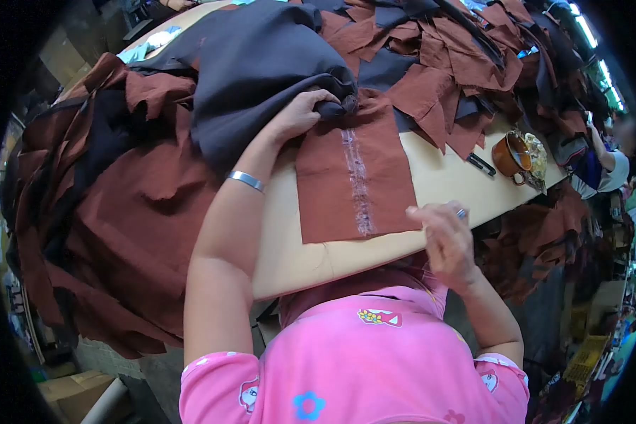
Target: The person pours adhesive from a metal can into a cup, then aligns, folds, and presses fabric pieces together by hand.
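Observation:
A rust-brown cloth piece (pixel 389 162) with a pale, frayed strip down its middle lies flat near the table's front edge. At its upper left my left hand (pixel 305 113), with a silver bracelet on the wrist, has its fingers closed on a bunched fold of dark grey cloth (pixel 261 63). My right hand (pixel 445 237), wearing a ring, is raised beside the brown piece's lower right corner. Its fingers are bent and partly bunched, and whether anything small is between them cannot be made out.
Brown and dark scraps (pixel 438 92) heap across the back of the table (pixel 297 272). More brown cloth (pixel 141 226) hangs over the left side. A brown cup (pixel 510 157), a plastic bag (pixel 536 159) and a black tool (pixel 481 165) sit at the right. Another person (pixel 613 166) is far right.

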Available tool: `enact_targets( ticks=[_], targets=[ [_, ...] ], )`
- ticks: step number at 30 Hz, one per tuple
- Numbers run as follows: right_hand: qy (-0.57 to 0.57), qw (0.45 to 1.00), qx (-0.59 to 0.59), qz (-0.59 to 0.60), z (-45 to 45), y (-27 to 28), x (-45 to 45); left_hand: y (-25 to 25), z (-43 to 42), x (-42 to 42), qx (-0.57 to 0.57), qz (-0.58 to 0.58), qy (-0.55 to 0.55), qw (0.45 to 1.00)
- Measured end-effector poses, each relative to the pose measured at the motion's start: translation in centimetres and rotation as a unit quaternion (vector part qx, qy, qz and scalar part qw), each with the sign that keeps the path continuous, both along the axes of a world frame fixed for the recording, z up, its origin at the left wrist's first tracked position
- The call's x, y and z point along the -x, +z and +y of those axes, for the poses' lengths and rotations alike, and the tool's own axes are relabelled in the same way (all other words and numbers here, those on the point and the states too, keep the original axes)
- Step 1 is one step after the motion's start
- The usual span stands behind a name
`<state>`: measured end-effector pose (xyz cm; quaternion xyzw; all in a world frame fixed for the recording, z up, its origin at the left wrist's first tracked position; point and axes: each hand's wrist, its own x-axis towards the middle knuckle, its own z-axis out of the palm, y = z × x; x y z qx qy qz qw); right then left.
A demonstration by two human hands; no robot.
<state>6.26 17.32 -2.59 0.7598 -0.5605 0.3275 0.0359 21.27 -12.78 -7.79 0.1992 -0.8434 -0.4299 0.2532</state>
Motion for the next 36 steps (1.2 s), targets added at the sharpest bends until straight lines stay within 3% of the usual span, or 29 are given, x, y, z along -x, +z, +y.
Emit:
enact_targets(
  ticks=[2,5,7,11,12,15,17,18,21,26,31,34,35,36],
  targets=[
    [-0.026,0.999,0.012,-0.027,-0.3,0.9,0.6,1.2,0.7,0.0,0.049,-0.012,0.055,0.997],
    [-0.024,0.998,0.028,-0.06,-1.3,0.7,1.4,3.2,1.8,-1.2,-0.083,0.0,-0.03,0.996],
    [-0.016,0.997,0.034,-0.073,-2.5,0.1,1.9,4.7,2.1,-2.8,-0.053,-0.018,-0.092,0.994],
    [-0.005,0.989,-0.003,-0.146,-5.1,-2.9,3.2,7.0,1.0,-5.8,0.048,-0.199,-0.102,0.974],
    [0.005,0.986,-0.015,-0.168,-5.9,-3.6,3.5,7.4,0.5,-6.2,0.085,-0.228,-0.083,0.966],
    [0.039,0.985,-0.04,-0.164,-7.5,-4.7,4.9,7.9,-1.1,-6.3,0.047,-0.276,0.05,0.959],
    [0.068,0.979,-0.063,-0.182,-7.9,-5.5,5.4,9.8,0.8,-3.2,0.016,-0.417,0.176,0.892],
    [0.08,0.973,-0.082,-0.198,-7.9,-5.7,5.5,9.3,1.6,-2.0,0.107,-0.43,0.236,0.865],
    [0.127,0.954,-0.105,-0.252,-7.1,-5.2,5.3,6.2,0.7,-0.4,0.203,-0.488,0.259,0.809],
    [0.168,0.926,-0.186,-0.282,-6.9,-4.7,5.8,5.2,-0.3,-1.0,0.213,-0.444,0.27,0.827],
    [0.141,0.899,-0.206,-0.36,-7.2,-4.6,5.9,5.8,0.4,0.2,0.151,-0.47,0.285,0.822],
    [0.148,0.849,-0.246,-0.443,-8.2,-3.4,7.2,5.3,1.0,-1.8,0.203,-0.312,0.238,0.897],
    [0.152,0.826,-0.258,-0.477,-8.8,-2.9,7.7,6.8,1.7,-1.9,0.118,-0.265,0.243,0.926],
    [0.145,0.839,-0.213,-0.479,-10.0,-2.0,8.3,9.0,2.8,-2.3,0.035,-0.217,0.243,0.945]
  ],
)
